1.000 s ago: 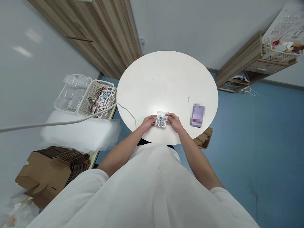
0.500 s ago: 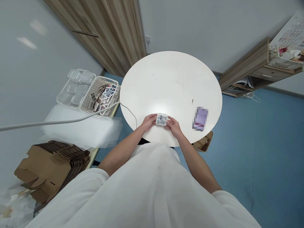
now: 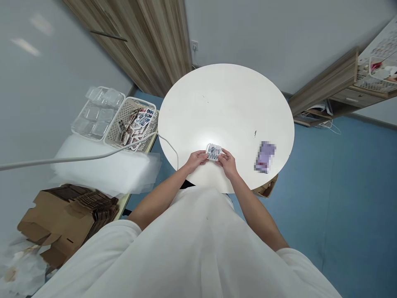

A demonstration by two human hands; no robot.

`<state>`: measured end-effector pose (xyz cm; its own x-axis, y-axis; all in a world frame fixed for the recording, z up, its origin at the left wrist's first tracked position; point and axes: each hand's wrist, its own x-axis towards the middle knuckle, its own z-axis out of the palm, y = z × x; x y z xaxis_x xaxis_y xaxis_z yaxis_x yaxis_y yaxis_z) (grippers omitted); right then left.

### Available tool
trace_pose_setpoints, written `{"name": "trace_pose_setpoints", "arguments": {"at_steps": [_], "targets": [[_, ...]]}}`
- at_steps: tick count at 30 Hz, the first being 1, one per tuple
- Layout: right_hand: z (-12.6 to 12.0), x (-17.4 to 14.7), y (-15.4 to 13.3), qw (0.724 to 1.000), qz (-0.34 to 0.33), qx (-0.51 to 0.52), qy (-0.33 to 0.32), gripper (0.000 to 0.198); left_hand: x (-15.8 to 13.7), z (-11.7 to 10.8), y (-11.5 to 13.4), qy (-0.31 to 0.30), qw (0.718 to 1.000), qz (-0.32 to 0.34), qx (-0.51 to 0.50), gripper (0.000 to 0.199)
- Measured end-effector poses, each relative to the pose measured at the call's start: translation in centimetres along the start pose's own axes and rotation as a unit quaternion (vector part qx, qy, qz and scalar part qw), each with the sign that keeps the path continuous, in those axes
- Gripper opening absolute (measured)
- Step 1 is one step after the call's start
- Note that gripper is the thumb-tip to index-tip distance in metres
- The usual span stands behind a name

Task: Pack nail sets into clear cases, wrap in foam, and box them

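Observation:
Between my two hands is a small clear plastic box [image 3: 214, 152] with rows of dark, shiny press-on nails showing in it. My left hand [image 3: 196, 159] grips its left side, fingers closed at the lower left corner. On the opposite side my right hand [image 3: 228, 163] pinches the lower right edge. The box is held over the near part of a round white table [image 3: 223, 103]. To the right on the tabletop lies a blurred purple object [image 3: 265, 156]. How far the box sits above the table I cannot tell.
At left, a white basket [image 3: 107, 134] holds printed cards, beside a tray of clear plastic boxes [image 3: 96, 118]. Plastic sheets [image 3: 102, 165] and folded cardboard boxes [image 3: 58, 219] lie nearer. A white cable [image 3: 62, 160] crosses to the table. A wooden shelf [image 3: 335, 82] stands right.
Both hands still hold the box, which has tilted slightly and moved a little away from me. My left fingers sit lower on its side. The whole view has shifted slightly.

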<state>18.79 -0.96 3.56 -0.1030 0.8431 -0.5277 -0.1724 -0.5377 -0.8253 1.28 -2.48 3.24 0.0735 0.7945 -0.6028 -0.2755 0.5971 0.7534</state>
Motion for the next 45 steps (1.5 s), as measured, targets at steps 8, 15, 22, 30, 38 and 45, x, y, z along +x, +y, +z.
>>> {"name": "trace_pose_setpoints", "arguments": {"at_steps": [8, 15, 22, 30, 38, 45], "targets": [[3.0, 0.7, 0.1, 0.998, -0.035, -0.034, 0.042, 0.053, 1.2, -2.1, 0.7, -0.018, 0.997, 0.046, 0.061, 0.035], [8.0, 2.3, 0.2, 0.996, -0.049, -0.042, 0.061, 0.053, 1.9, -6.0, 2.7, 0.003, 0.99, 0.089, 0.112, 0.043], [14.3, 5.0, 1.4, 0.996, -0.037, -0.055, 0.066, 0.045, 2.3, -11.2, 4.9, 0.083, 0.973, 0.15, 0.157, 0.038], [21.0, 8.2, 2.9, 0.987, -0.064, -0.14, 0.046, 0.045, 3.8, -17.2, 6.6, 0.163, 0.946, 0.176, 0.22, 0.045], [23.9, 10.2, 3.4, 0.974, -0.06, -0.218, 0.023, 0.063, 5.1, -19.8, 7.1, 0.179, 0.947, 0.149, 0.22, 0.055], [24.9, 10.7, 2.8, 0.952, -0.075, -0.296, 0.026, 0.054, 4.8, -20.1, 7.2, 0.159, 0.928, 0.168, 0.293, 0.054]]}}
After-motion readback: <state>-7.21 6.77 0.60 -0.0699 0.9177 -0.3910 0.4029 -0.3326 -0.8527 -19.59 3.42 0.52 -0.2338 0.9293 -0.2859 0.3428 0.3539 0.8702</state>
